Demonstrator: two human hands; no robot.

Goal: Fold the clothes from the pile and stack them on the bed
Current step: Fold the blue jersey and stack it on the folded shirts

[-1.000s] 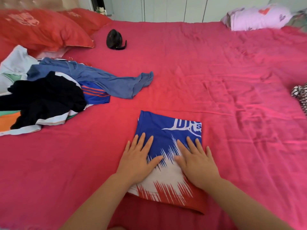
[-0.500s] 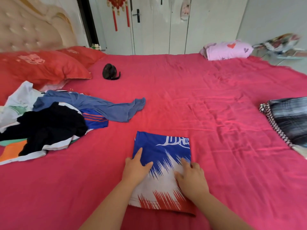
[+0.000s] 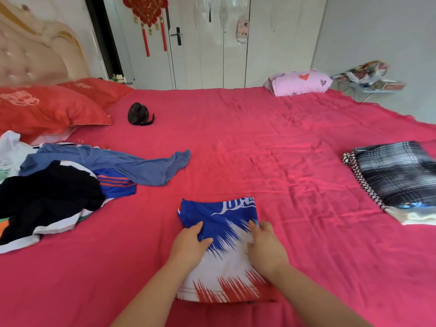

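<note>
1. Through the head camera I see the folded jersey (image 3: 226,253), blue at the far end, white in the middle and red at the near end. It lies flat on the pink-red bed (image 3: 295,166), directly in front of me and near its front edge.
2. My left hand (image 3: 188,246) grips the jersey's left edge. The thumb lies on top of the blue cloth and the fingers are curled under the fold.
3. My right hand (image 3: 266,249) holds the right edge the same way. The fingers are bent over the border and the thumb rests on the white part.
4. To the left, well apart from the jersey, is the unfolded pile. A black garment (image 3: 47,192) lies on top of it. A grey-blue shirt (image 3: 132,166) trails towards the middle of the bed, and a blue piece with orange stripes (image 3: 115,185) shows between the two. A white garment (image 3: 11,149) lies at the far left edge.
5. To the right, near the bed's side, is a stack of folded clothes. A plaid garment (image 3: 398,173) is on top, and a cream piece (image 3: 415,218) shows beneath it.
6. At the far edge a folded pink garment with hearts (image 3: 299,82) lies by itself.
7. Two red pillows (image 3: 47,109) rest against the headboard, with a small black object (image 3: 139,114) just beside them.
8. A red knot ornament (image 3: 146,10) hangs on the white door behind the bed.
</note>
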